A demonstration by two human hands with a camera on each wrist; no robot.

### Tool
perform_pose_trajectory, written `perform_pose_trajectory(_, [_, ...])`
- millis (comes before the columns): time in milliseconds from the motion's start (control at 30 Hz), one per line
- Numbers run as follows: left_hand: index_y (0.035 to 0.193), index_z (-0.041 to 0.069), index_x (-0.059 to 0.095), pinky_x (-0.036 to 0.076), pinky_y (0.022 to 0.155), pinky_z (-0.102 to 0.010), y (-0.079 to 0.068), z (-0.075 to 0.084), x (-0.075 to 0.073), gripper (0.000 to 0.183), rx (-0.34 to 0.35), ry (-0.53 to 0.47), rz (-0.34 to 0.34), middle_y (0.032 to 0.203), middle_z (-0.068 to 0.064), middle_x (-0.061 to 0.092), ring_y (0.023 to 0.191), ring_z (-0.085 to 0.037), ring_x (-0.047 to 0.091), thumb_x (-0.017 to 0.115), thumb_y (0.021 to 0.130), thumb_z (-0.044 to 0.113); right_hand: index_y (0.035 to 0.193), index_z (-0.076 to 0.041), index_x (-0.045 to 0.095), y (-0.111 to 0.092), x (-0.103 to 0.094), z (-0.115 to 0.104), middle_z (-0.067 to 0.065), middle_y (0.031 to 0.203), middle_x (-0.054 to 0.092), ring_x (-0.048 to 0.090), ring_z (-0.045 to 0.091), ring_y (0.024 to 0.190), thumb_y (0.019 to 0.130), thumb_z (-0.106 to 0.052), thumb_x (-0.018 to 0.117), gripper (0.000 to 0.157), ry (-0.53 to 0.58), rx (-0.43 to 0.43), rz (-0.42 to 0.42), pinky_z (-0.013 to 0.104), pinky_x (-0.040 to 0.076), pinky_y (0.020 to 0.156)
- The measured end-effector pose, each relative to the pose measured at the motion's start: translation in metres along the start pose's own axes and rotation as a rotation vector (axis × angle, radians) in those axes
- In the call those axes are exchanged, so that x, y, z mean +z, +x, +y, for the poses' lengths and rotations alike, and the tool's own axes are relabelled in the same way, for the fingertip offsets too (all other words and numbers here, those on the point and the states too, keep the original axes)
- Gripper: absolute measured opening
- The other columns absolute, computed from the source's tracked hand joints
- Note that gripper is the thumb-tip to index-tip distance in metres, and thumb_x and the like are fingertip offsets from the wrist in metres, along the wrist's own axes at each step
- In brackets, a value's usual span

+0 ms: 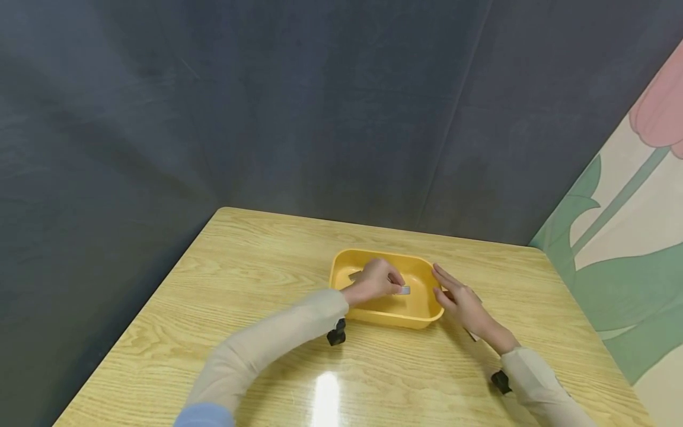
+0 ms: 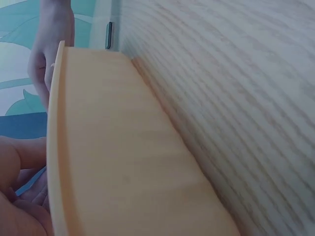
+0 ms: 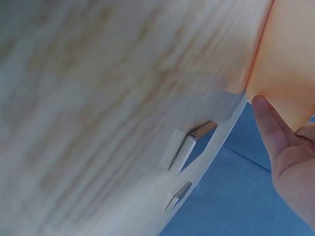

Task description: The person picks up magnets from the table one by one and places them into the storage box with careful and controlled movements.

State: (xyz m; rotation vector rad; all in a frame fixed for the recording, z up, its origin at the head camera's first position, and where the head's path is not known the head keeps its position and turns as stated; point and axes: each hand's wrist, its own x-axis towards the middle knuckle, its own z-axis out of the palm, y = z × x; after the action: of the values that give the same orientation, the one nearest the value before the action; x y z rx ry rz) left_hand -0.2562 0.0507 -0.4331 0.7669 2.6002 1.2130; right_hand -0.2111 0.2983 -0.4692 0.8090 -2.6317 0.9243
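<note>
A yellow plastic basin [image 1: 384,320] stands on the wooden table. My left hand [image 1: 376,279] reaches over its near side, and the fingertips pinch a small flat grey piece [image 1: 406,290] low inside it. Another small flat piece [image 1: 354,276] lies in the basin, partly behind that hand. In the left wrist view the basin's outer wall [image 2: 113,137] hides most of the left hand [image 2: 22,182]. My right hand [image 1: 465,303] touches the basin's right end, fingers nearly straight, as the right wrist view also shows with the hand [image 3: 290,152] against the wall [image 3: 290,59].
Beside the basin, under and behind the right hand, thin flat pieces lie on the table [image 1: 267,267]; a larger piece [image 3: 182,153] and a smaller piece [image 3: 178,196] show in the right wrist view. A dark curtain [image 1: 320,118] hangs behind; a flower-painted panel [image 1: 629,237] stands right.
</note>
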Motion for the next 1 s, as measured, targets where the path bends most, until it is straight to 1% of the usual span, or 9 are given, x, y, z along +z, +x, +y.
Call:
perform_pose_trajectory(167, [0.09,0.006,0.08,0.051,0.063,-0.017,0.002,0.004,0.007,0.006,0.02,0.005,-0.015,0.085,0.0,0.075,0.07,-0.005,0.065,0.078,0.085,0.005,0.14,0.016,0.041,0.0,0.0,0.0,0.032,0.149,0.034,0.069,0.037,0.095,0.099,0.0,0.056,0.047,0.009,0.005,-0.009,0.035,0.058,0.072])
perform_pose_trajectory(267, [0.09,0.005,0.08,0.051,0.064,-0.016,0.003,0.007,0.01,0.005,0.029,0.027,-0.027,0.085,-0.001,0.075,0.071,-0.005,0.066,0.078,0.085,0.004,0.141,0.016,0.041,0.0,0.0,0.001,0.033,0.149,0.034,0.068,0.037,0.097,0.1,0.0,0.055,0.046,0.014,0.01,-0.011,0.036,0.058,0.073])
perform_pose_trajectory(433, [0.09,0.005,0.08,0.05,0.066,-0.015,0.007,0.008,0.019,0.005,0.037,0.045,-0.064,0.085,0.0,0.075,0.073,-0.005,0.066,0.079,0.085,0.005,0.142,0.015,0.041,0.001,0.0,0.002,0.032,0.15,0.034,0.068,0.038,0.099,0.101,-0.001,0.055,0.047,0.017,0.026,-0.018,0.037,0.058,0.073])
perform_pose_trajectory(600, [0.09,0.004,0.08,0.049,0.062,-0.015,0.007,0.01,0.028,0.006,0.044,0.034,-0.101,0.082,0.0,0.074,0.067,-0.004,0.063,0.079,0.084,0.006,0.143,0.014,0.039,-0.001,0.001,0.003,0.031,0.151,0.033,0.069,0.036,0.096,0.101,-0.003,0.054,0.048,0.014,0.028,-0.021,0.033,0.058,0.072])
perform_pose_trajectory(733, [0.09,0.004,0.08,0.048,0.062,-0.014,0.007,0.012,0.034,0.005,0.047,0.057,-0.121,0.079,0.002,0.074,0.063,-0.002,0.062,0.078,0.085,0.005,0.143,0.013,0.04,-0.001,0.002,0.004,0.031,0.151,0.034,0.069,0.035,0.094,0.101,-0.003,0.054,0.047,0.015,0.018,-0.013,0.029,0.058,0.07])
perform_pose_trajectory(933, [0.089,0.007,0.081,0.047,0.066,-0.014,0.007,0.013,0.043,0.005,0.045,0.102,-0.139,0.081,0.003,0.075,0.065,-0.001,0.062,0.078,0.085,0.006,0.143,0.013,0.041,-0.001,0.003,0.003,0.03,0.15,0.035,0.07,0.036,0.092,0.1,-0.001,0.055,0.047,0.027,0.012,-0.001,0.025,0.057,0.066])
perform_pose_trajectory(1000, [0.089,0.007,0.081,0.047,0.065,-0.014,0.008,0.013,0.045,0.006,0.04,0.101,-0.143,0.081,0.003,0.075,0.066,-0.002,0.061,0.078,0.085,0.005,0.143,0.014,0.041,0.0,0.002,0.002,0.031,0.15,0.035,0.07,0.036,0.092,0.099,0.001,0.055,0.047,0.028,0.012,-0.001,0.025,0.057,0.066])
